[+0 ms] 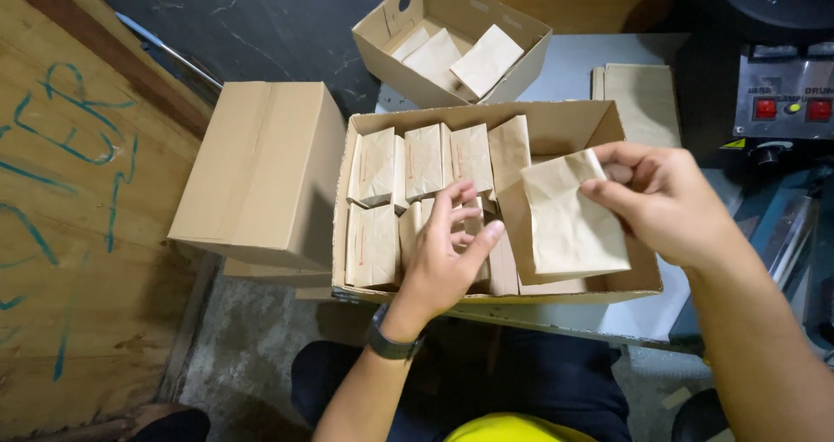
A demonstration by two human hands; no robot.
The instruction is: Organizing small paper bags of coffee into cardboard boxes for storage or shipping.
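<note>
Over the open cardboard box, right hand pinches a flat brown paper packet by its top corner. Left hand rests with fingers spread on the rows of packets standing inside, gripping nothing. Closed carton left, smaller open box behind, pale worktop, dark stone floor.

The person is wearing a dark wristwatch on the left wrist. Both forearms are showing bare, sleeveless. Dark trousers and a yellow garment are showing at six o'clock.
</note>
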